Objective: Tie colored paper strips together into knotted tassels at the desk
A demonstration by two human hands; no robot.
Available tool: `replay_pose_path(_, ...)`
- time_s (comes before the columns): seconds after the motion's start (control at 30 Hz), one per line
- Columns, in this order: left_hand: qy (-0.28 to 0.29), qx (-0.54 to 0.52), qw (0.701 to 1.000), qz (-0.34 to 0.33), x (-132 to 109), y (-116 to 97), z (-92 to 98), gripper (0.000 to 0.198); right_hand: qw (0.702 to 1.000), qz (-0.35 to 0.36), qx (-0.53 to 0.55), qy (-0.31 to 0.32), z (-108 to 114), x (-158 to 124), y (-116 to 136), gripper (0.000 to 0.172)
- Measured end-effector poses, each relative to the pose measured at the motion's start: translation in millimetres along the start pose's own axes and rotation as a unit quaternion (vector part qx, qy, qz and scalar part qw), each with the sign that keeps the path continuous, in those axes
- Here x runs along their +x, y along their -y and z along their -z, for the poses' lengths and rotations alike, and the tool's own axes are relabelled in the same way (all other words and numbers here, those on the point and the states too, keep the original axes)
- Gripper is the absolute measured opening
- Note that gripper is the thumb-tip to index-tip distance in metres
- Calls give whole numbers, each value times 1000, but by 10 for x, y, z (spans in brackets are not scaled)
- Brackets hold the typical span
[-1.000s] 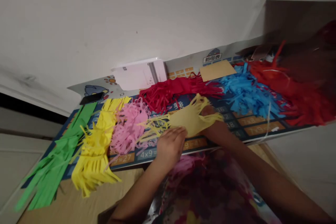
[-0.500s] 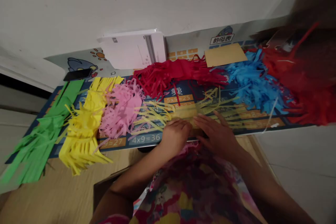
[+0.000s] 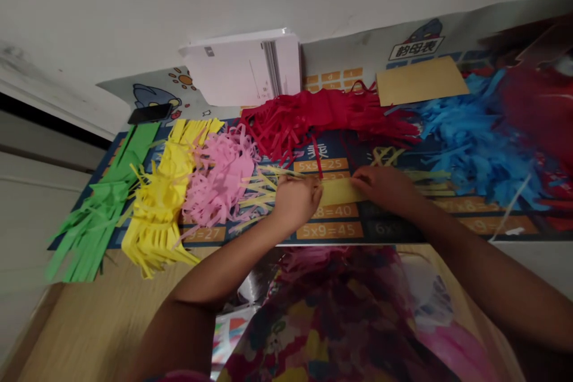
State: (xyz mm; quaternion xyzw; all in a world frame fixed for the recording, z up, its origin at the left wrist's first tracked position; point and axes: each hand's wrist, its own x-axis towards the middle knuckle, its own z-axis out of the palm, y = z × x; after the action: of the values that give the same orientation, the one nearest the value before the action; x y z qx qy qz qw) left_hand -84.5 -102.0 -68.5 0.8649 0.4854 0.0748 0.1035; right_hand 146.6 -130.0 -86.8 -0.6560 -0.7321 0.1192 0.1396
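A pale yellow strip of fringed paper (image 3: 340, 191) lies flat near the table's front edge, its cut strands fanning out on both sides. My left hand (image 3: 298, 198) is closed over its left part, fingers curled on the paper. Opposite it, my right hand (image 3: 385, 187) pinches the right part between thumb and fingers. The plain middle band shows between my hands. Just behind lies a crimson fringed paper bundle (image 3: 313, 113), one thin strand hanging toward the yellow piece.
Pink (image 3: 224, 173), yellow (image 3: 159, 197) and green fringed paper (image 3: 107, 191) lie to the left, overhanging the front edge. Blue fringed paper (image 3: 474, 143) and red paper (image 3: 541, 119) are at right. Behind stand a white box (image 3: 242, 71), a tan paper sheet (image 3: 421, 80) and a phone (image 3: 151, 113).
My hands have moved apart and slightly away from me, uncovering the yellow band between them. My right hand's spread fingers have closed into a pinch. The view has shifted a little.
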Motion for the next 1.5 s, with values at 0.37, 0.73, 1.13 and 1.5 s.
replay_pose_path(0.37, 0, 2, 1000, 8, 52, 27, -76, 24, 999, 9, 9, -53, -136, -47, -72, 20)
replay_pose_path(0.73, -6, 32, 999, -15, 50, 23, -83, 22, 999, -22, 4, -39, -140, -41, -68, 22)
replay_pose_path(1.13, 2, 147, 941, -305, -32, 51, 91, 21, 986, 17, -99, -131, 184, -125, -7, 23)
replay_pose_path(1.5, -34, 177, 951, -252, -55, 16, 102, 21, 975, 218, 39, 20, -25, -83, -79, 38)
